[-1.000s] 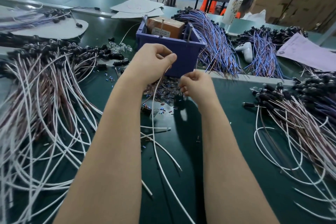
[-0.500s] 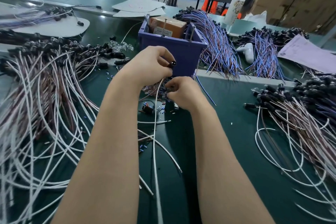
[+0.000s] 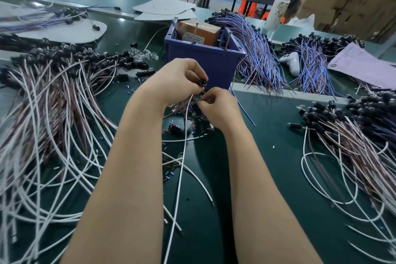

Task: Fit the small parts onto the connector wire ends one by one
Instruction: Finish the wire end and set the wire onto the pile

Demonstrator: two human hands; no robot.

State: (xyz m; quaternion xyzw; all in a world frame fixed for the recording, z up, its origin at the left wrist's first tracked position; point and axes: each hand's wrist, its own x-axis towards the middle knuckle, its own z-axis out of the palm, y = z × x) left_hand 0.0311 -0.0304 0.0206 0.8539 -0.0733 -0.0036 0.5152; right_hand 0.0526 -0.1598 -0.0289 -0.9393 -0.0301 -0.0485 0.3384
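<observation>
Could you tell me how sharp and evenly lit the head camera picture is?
Head view: the left hand, right hand and black connector are fairly sharp; the white wires at the left edge smear with blur; a glare spot sits on the green table farther back; wide-angle distortion bows the edges.

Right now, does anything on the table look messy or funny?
Yes. Tiny blue parts lie spilled loose across the middle of the green mat, and a white game controller sits among the blue wire bundles, which seems out of place.
</observation>
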